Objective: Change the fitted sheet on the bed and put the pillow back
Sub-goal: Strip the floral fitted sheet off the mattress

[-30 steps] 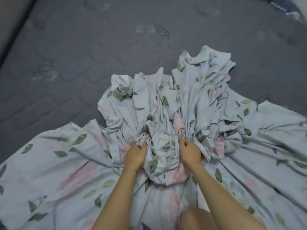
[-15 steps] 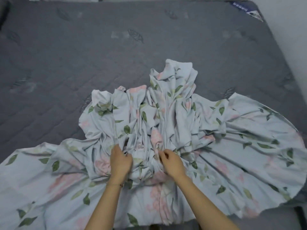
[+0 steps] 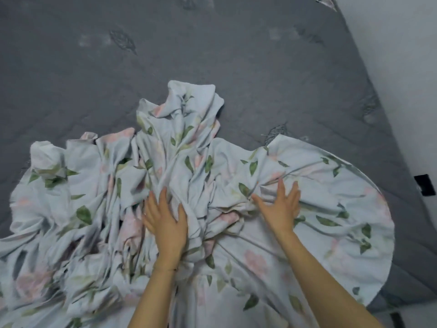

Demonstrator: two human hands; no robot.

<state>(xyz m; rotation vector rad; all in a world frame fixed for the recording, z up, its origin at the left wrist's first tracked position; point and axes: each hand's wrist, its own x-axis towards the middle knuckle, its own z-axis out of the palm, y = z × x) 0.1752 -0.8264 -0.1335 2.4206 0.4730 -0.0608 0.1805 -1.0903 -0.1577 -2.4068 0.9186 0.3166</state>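
I see the floral fitted sheet (image 3: 189, 209) lying bunched in folds over the lower half of the frame, on the bare grey mattress (image 3: 212, 43) that fills the upper part. My left hand (image 3: 165, 223) lies flat on the crumpled centre, fingers straight, holding nothing. My right hand (image 3: 280, 207) presses the cloth right of centre, fingers spread wide. A pale wall (image 3: 402, 67) runs along the right edge.
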